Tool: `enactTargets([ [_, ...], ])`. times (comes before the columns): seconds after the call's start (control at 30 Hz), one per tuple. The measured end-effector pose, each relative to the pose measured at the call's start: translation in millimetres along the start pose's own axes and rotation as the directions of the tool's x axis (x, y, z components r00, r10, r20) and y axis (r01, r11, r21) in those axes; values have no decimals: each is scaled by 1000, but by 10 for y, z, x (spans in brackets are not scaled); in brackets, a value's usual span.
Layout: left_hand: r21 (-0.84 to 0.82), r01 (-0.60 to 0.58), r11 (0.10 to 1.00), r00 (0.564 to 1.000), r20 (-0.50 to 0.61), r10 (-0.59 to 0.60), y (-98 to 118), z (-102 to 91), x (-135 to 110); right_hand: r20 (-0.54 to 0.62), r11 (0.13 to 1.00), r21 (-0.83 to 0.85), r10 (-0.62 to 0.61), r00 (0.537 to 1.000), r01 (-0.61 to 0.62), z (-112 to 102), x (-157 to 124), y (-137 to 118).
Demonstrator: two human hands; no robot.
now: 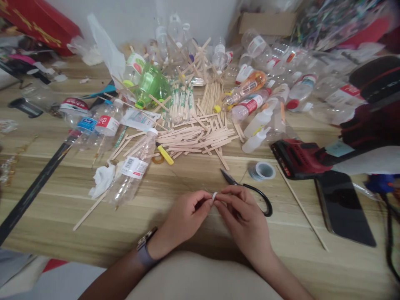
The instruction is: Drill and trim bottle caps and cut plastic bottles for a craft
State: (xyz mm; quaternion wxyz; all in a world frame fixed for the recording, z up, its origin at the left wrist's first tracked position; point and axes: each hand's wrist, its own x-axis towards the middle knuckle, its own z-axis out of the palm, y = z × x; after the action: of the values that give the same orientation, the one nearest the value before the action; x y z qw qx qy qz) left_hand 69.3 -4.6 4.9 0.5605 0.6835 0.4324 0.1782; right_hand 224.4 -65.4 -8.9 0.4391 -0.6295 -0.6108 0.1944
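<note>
My left hand (184,218) and my right hand (242,218) meet fingertip to fingertip low over the wooden table (193,175). Both pinch a small white ring (214,196) between thumbs and forefingers. A watch (145,246) sits on my left wrist. Black-handled scissors (250,189) lie just behind my right hand, partly hidden by it. A roll of wire or tape (262,170) rests beyond the scissors.
A heap of flat wooden sticks (196,135) and skewers fills the middle. Several clear plastic bottles (133,166) lie around it. A yellow-handled cutter (165,154) lies near the sticks. A red power tool (296,156) and a dark phone (343,208) lie at right.
</note>
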Motion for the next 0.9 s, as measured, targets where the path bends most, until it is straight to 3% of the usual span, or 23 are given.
enactTargets([
  [0.17, 17, 30, 999, 1000, 0, -30, 6, 17, 1, -23, 992, -85, -94, 995, 92, 21, -11, -13],
  [0.37, 63, 4, 998, 1000, -20, -3, 10, 16, -17, -3, 1000, -23, 0, 1000, 0, 19, -6, -42],
  [0.57, 156, -34, 987, 999, -15, 37, 23, 27, -59, 13, 998, -18, -59, 998, 59, 24, -11, -30],
  [0.9, 152, -40, 987, 999, -24, 45, 15, 35, -65, -32, 996, -54, -77, 997, 75, 20, -26, -46],
])
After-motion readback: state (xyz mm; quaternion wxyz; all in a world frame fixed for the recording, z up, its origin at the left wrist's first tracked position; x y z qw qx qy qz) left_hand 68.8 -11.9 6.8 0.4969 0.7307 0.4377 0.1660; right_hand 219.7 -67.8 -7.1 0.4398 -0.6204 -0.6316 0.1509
